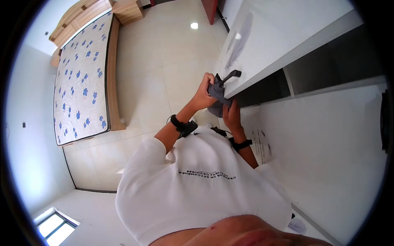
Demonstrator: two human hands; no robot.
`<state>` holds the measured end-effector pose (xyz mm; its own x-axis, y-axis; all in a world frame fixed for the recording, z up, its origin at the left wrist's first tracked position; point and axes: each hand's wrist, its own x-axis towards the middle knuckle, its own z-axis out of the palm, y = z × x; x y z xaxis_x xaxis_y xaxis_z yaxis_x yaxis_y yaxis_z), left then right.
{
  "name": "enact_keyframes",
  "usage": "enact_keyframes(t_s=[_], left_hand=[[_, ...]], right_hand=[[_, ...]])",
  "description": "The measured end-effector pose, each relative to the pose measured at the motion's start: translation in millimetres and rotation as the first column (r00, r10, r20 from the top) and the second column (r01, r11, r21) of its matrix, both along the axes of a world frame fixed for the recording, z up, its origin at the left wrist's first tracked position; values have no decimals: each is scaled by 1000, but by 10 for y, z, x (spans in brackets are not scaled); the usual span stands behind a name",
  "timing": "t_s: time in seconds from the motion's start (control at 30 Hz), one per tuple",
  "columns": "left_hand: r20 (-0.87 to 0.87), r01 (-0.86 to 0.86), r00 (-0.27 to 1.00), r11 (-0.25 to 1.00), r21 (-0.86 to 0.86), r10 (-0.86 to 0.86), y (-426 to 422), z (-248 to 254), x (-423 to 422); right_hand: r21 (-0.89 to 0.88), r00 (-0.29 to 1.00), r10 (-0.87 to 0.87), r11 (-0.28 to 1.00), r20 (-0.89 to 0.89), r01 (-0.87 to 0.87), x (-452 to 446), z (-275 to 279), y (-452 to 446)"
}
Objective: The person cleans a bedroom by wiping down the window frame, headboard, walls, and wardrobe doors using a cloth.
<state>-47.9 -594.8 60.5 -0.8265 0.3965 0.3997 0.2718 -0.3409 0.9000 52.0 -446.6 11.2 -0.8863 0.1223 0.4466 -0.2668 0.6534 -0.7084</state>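
Observation:
My left hand [204, 93] is closed on a dark grey cloth [217, 89], which is pressed around the base of a black handle [232, 76]. The handle sticks out near the edge of a white door [262, 45]. Below it, on the other side of the door edge, my right hand [232, 115] grips the hanging lower part of the same cloth. Some of my right fingers are hidden by the cloth. Both wrists wear black straps; a small black device [188, 128] sits on the left one.
A bed with a blue-flowered mattress [82, 82] and wooden frame stands to the left, a wooden nightstand [127, 11] beyond it. Pale tiles [143, 53] cover the floor. Dark panels [328, 61] and a white surface [320, 135] lie to my right. A window [56, 227] shows at lower left.

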Motion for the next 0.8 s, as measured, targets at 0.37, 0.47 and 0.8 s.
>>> enact_keyframes(t_s=[0.37, 0.47, 0.8], left_hand=[[366, -75, 930, 993, 94, 36, -689, -188, -53], [323, -36, 946, 994, 100, 2, -740, -105, -86], [-331, 56, 943, 992, 114, -16, -947, 1451, -302]], right_hand=[[37, 980, 115, 992, 165, -123, -329, 38, -582], [29, 993, 56, 998, -107, -53, -430, -3, -584], [-222, 770, -229, 968, -595, 117, -819, 1704, -1000]])
